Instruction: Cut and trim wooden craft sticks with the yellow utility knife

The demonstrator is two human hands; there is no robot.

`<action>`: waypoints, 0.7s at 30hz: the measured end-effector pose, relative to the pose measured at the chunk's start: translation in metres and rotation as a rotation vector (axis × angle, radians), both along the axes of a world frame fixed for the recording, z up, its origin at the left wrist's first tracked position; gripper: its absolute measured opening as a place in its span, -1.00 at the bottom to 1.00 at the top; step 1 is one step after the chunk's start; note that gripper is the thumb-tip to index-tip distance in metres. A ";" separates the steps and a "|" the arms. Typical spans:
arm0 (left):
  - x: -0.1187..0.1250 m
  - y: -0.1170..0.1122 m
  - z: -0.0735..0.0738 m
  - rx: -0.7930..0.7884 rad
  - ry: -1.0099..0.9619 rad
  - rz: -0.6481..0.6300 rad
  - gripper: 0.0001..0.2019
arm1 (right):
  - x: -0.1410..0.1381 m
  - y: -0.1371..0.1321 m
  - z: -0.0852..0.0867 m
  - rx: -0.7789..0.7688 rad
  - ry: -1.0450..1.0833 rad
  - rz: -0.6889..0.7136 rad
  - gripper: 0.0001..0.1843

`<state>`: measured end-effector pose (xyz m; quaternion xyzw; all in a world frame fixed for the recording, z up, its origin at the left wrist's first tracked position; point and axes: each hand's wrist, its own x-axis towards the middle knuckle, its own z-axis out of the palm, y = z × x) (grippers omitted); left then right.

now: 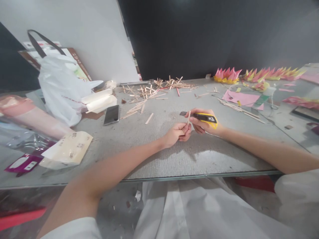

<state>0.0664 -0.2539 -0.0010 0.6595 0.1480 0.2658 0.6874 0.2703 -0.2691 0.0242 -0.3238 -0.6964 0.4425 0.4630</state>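
Note:
My left hand [178,134] is closed around the lower end of a short flat wooden stick [188,117], which stands nearly upright between my two hands. In my right hand [202,120] lies a yellow and black utility knife [208,119], gripped with its blade pointing left. The blade passes just behind the top part of the stick; whether it touches the wood I cannot tell. Both hands are close together above the grey table [159,159]. A loose wooden stick [149,118] lies on the table to the left of them.
Wooden sticks, some joined in star shapes [171,82], are heaped at the back. A phone [112,115], a white plastic bag [57,86] and a paper bag [72,149] stand or lie left. At right are pink paper [240,98], more sticks [234,107] and pink-yellow paper flowers [226,76].

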 end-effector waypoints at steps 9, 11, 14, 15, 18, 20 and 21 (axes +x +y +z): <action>0.002 -0.014 0.006 0.274 0.118 0.281 -0.55 | -0.004 -0.001 0.008 0.036 -0.009 -0.132 -0.59; 0.000 -0.015 0.003 0.415 0.123 0.393 -0.53 | -0.002 -0.003 0.008 0.104 -0.051 -0.169 -0.55; -0.002 -0.015 -0.004 0.535 0.045 0.537 -0.54 | 0.002 -0.009 0.011 0.334 -0.126 -0.306 -0.46; -0.002 -0.015 -0.005 0.556 0.017 0.568 -0.55 | 0.003 -0.012 0.012 0.426 -0.141 -0.355 -0.48; -0.001 -0.015 -0.007 0.585 -0.032 0.647 -0.58 | 0.003 -0.023 0.017 0.682 -0.157 -0.420 -0.62; 0.000 -0.015 -0.006 0.585 -0.045 0.682 -0.59 | 0.001 -0.028 0.018 0.799 -0.170 -0.384 -0.68; 0.000 -0.015 -0.005 0.586 -0.048 0.691 -0.59 | 0.000 -0.030 0.018 0.844 -0.175 -0.352 -0.68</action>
